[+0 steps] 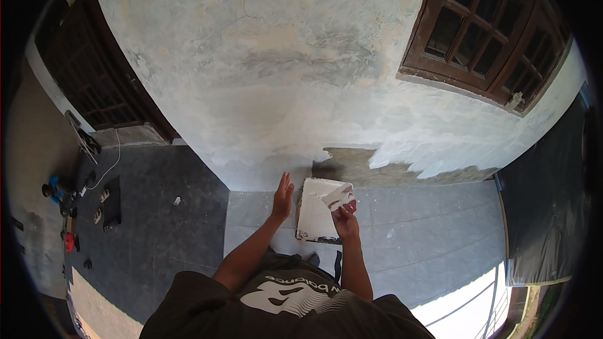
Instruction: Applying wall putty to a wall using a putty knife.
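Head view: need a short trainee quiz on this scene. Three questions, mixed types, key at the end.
1. Multiple choice. Where is the white-smeared tool?
A) in the left hand
B) in the right hand
C) hanging on the wall
2. True or false: in the picture, the brown window is to the right of the brown door.
3. Fill in: the rough grey-brown patch runs along the ____ edge of the wall.

Key:
1. B; the left hand is open and holds nothing.
2. True.
3. lower
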`<state>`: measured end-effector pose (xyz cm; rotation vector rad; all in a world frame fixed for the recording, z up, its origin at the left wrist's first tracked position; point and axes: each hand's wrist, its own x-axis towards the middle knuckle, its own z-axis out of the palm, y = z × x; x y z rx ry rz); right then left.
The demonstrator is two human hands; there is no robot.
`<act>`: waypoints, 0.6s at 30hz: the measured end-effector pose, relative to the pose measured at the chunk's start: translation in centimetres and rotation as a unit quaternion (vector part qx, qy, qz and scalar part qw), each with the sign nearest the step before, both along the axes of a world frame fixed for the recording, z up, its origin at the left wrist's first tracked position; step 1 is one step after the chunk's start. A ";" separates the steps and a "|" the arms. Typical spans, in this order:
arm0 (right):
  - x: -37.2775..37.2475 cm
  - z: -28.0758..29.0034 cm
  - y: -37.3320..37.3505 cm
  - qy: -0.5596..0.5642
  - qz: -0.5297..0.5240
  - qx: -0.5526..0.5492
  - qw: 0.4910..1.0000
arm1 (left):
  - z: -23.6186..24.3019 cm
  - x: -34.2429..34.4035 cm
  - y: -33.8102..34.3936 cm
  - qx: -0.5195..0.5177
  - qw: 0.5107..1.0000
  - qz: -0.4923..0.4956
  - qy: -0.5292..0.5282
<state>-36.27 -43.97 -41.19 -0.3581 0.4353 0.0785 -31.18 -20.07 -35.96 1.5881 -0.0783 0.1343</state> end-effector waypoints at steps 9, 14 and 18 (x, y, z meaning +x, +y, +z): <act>2.9 6.5 6.6 -0.130 -0.044 0.018 0.990 | 6.8 4.4 6.5 0.010 0.993 -0.075 -0.090; 7.9 10.8 11.8 -0.245 -0.057 0.034 0.967 | 13.4 8.7 11.4 0.032 0.974 -0.141 -0.176; 10.0 17.5 17.5 -0.207 -0.127 0.001 0.970 | 18.6 10.9 15.9 0.065 0.952 -0.187 -0.233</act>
